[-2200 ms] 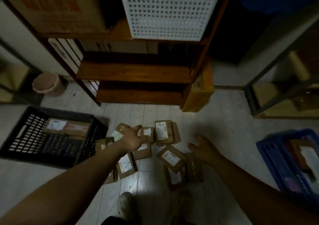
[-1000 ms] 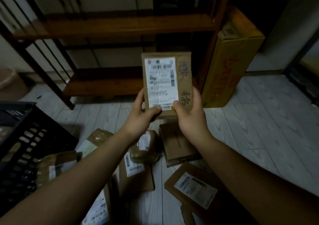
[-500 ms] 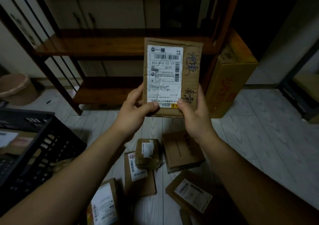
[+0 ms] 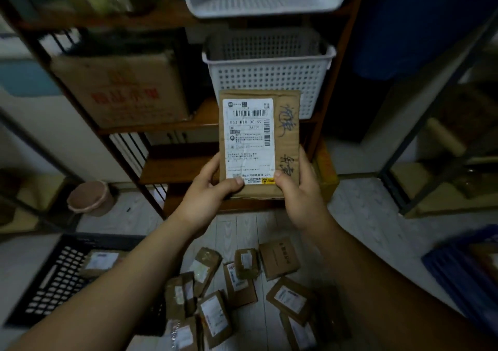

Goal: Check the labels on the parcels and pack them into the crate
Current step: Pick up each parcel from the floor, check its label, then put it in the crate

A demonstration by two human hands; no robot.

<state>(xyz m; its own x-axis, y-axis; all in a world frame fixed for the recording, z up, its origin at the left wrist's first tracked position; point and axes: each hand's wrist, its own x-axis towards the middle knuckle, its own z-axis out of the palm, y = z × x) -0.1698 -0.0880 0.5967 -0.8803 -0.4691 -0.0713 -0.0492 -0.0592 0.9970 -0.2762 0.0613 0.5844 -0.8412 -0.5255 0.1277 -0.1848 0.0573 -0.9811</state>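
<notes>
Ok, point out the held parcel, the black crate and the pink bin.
Held parcel point(image 4: 287, 137): head view, bare cardboard beside the label.
Black crate point(image 4: 58, 278): head view, perforated near wall.
Pink bin point(image 4: 90, 198): head view, its side.

Two forearms come in from the bottom edge, and both are bare up to the frame border (no sleeve shows on either one). The left hand point(image 4: 208, 197) and the right hand point(image 4: 299, 197) are bare too. The fingernails that show on the thumbs are short and plain.

Label up and readable!
The parcel point(image 4: 258, 143) label point(image 4: 249, 141) reads "863 N10 00-59" and "AA191", right below its barcode.
</notes>
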